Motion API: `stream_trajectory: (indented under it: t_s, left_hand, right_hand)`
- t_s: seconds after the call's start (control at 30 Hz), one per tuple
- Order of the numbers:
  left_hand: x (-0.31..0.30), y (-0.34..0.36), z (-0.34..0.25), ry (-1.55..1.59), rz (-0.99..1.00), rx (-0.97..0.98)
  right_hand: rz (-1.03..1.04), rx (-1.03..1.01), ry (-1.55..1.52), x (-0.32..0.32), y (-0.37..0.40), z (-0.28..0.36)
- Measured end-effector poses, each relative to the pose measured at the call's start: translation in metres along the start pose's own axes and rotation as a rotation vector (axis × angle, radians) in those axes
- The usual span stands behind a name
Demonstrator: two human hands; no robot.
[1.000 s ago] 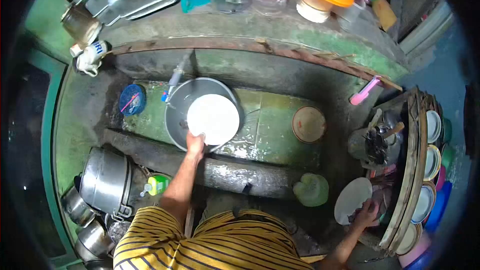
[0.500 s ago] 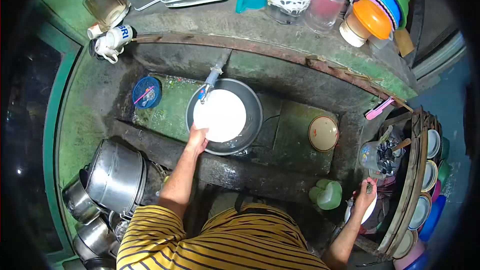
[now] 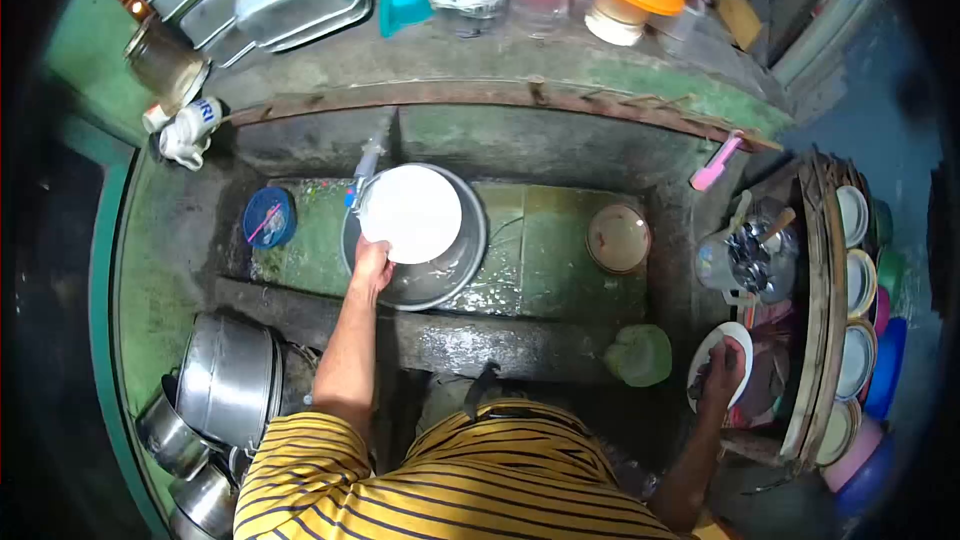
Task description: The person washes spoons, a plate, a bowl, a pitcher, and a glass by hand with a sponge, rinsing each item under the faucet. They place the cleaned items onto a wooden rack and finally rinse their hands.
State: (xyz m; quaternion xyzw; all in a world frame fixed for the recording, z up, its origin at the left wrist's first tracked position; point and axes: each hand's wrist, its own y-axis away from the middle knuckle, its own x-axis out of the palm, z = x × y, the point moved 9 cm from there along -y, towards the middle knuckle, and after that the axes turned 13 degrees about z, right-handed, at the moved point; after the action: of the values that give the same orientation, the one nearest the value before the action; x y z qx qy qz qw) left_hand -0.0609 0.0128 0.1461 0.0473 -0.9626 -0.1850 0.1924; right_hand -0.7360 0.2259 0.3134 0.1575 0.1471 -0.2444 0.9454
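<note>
My left hand (image 3: 373, 265) grips the near-left edge of a white plate (image 3: 412, 212). The plate is held over a grey basin (image 3: 438, 288), beside the tap (image 3: 367, 165). Far to the right, in shadow, my right hand (image 3: 722, 372) lies over a second white plate (image 3: 704, 347). Its fingers look curled, and a small dark thing seems to be in them, too dim to name. Left of that hand is a green plastic dipper (image 3: 640, 356). A cream plate with a brown rim (image 3: 617, 239) rests on the sink floor.
A blue basket (image 3: 269, 218) stands in the sink's left corner. Metal pots (image 3: 228, 365) are stacked at lower left. A wooden rack (image 3: 818, 320) holds plates at right, near a container of spoons (image 3: 750, 255). Baking tins (image 3: 300, 0) and jugs line the ledge above.
The whole view has shifted. My left hand has lifted the plate slightly up and left relative to the basin. My right hand has turned and moved lower over the other plate, into shadow.
</note>
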Motion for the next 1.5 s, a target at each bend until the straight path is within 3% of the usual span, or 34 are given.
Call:
stream_trajectory:
  t_s: [0.03,0.07,0.1,0.17,0.2,0.23,0.3,0.33,0.37,0.43,0.5,0.53,0.57,0.6,0.63,0.7,0.73,0.77,0.83,0.87,0.93,1.03,1.17,1.2,1.23,1.3,1.37,1.43,1.47,1.5]
  left_hand:
    - [0.007,0.001,0.009,-0.168,-0.017,-0.089]
    - [0.022,0.001,0.012,-0.154,-0.065,0.003]
    - [0.049,0.003,0.017,-0.165,-0.039,-0.009]
    - [0.105,0.019,-0.003,-0.518,-0.055,0.203]
    - [0.127,0.016,0.004,-0.555,0.067,0.247]
    - [0.156,0.025,-0.005,-0.912,0.066,0.325]
    - [0.221,0.058,-0.025,-1.262,0.073,0.433]
    - [0.223,0.055,-0.012,-1.285,0.064,0.414]
    - [0.234,0.045,-0.004,-1.262,0.234,0.512]
    - [0.237,0.064,-0.003,-1.195,0.165,0.471]
    - [0.213,0.057,0.029,-0.58,0.154,0.194]
    - [0.202,0.052,0.05,-0.337,0.221,0.093]
    - [0.182,0.049,0.07,-0.23,0.139,0.075]
    - [0.183,0.059,0.074,-0.238,0.147,-0.092]
    - [0.188,0.074,0.077,-0.242,0.146,-0.256]
    - [0.196,0.079,0.088,0.095,0.218,-0.193]
    - [0.218,0.093,0.069,0.199,0.229,-0.135]
    - [0.22,0.089,0.074,0.224,0.363,-0.128]
    - [0.226,0.099,0.066,0.238,0.274,-0.138]
    - [0.233,0.104,0.06,0.244,0.269,-0.129]
    - [0.248,0.115,0.053,0.142,0.3,-0.15]
    - [0.271,0.126,0.057,0.094,0.32,-0.205]
    - [0.296,0.121,0.074,0.064,0.448,-0.039]
    - [0.294,0.12,0.069,0.044,0.447,-0.018]
    - [0.287,0.121,0.066,0.057,0.421,-0.068]
    - [0.284,0.131,0.054,0.063,0.438,-0.023]
    - [0.283,0.136,0.061,0.096,0.447,-0.116]
    - [0.292,0.131,0.055,-0.124,0.472,0.086]
    - [0.287,0.119,0.065,-0.079,0.534,0.138]
    - [0.295,0.12,0.046,-0.081,0.476,0.214]
  right_hand:
    - [0.001,0.071,-0.06,-0.002,0.004,-0.012]
    - [-0.021,0.065,-0.059,-0.006,0.003,-0.024]
    - [0.023,0.184,-0.163,0.003,0.011,-0.027]
    - [0.088,0.171,-0.259,0.01,0.007,-0.054]
    - [0.161,0.173,-0.372,0.018,0.008,-0.057]
    - [0.232,0.172,-0.485,0.028,0.01,-0.054]
    - [0.291,0.342,-0.427,0.047,0.027,-0.022]
    - [0.333,0.298,-0.323,0.053,0.015,-0.041]
    - [0.375,0.262,-0.213,0.056,0.004,-0.066]
    - [0.648,0.385,0.131,0.081,-0.003,-0.076]
    - [0.795,0.117,0.575,0.107,-0.014,-0.073]
    - [0.796,0.113,0.569,0.12,-0.02,-0.093]
    - [0.774,0.076,0.804,0.136,-0.027,-0.118]
    - [0.745,0.025,1.038,0.151,-0.032,-0.131]
    - [0.637,0.081,1.035,0.154,-0.029,-0.138]
    - [0.883,-0.313,1.691,0.198,-0.022,-0.185]
    - [0.708,-0.093,1.367,0.19,-0.031,-0.157]
    - [0.874,-0.023,1.301,0.177,-0.025,-0.146]
    - [0.856,0.191,1.034,0.151,-0.022,-0.104]
    - [0.814,0.107,1.044,0.145,-0.02,-0.075]
    - [0.717,-0.169,0.737,0.146,-0.011,-0.003]
    - [0.679,-0.519,0.316,0.198,0.006,0.081]
    - [0.621,-0.893,0.615,0.281,0.038,0.109]
    - [0.756,-0.882,0.66,0.289,0.035,0.102]
    - [0.753,-0.889,0.656,0.282,0.025,0.101]
    - [0.716,-0.866,1.04,0.273,-0.001,0.087]
    - [0.516,-0.813,0.879,0.252,-0.021,0.115]
    - [0.454,-0.843,0.783,0.281,-0.008,0.123]
    - [0.547,-0.896,0.609,0.299,0.009,0.119]
    - [0.69,-0.898,0.617,0.312,0.033,0.118]
